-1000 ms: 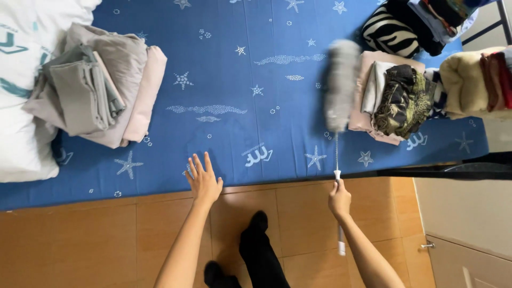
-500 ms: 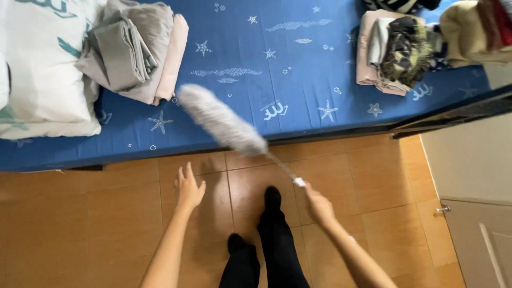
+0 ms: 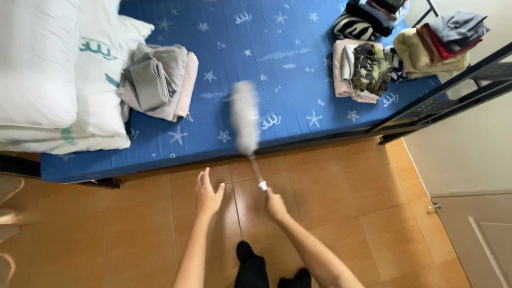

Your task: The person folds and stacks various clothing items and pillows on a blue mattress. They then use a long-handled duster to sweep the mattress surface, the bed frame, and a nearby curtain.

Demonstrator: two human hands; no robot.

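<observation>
In the head view, your right hand [image 3: 275, 204] is clenched around the thin handle of a fluffy grey duster [image 3: 244, 116]. You hold it by the very end, so the soft head reaches far from you and lies over the near edge of the blue bed [image 3: 298, 80], about in the middle. The duster head is blurred, so I cannot tell if it touches the sheet. Your left hand [image 3: 208, 193] is released, the fingers spread, and it holds nothing; it hangs above the orange tiled floor [image 3: 133, 229], just left of the right hand.

On the bed, a pile of grey folded cloths [image 3: 154, 82] lies at the left beside white pillows [image 3: 48, 80], and a mixed pile of clothes [image 3: 362, 66] lies at the far right, well apart from the duster. More folded clothes [image 3: 437, 45] sit beyond the right edge; what carries them is hard to make out. The pillows are cut off by the picture edge. Your legs are only partly seen at the bottom.
</observation>
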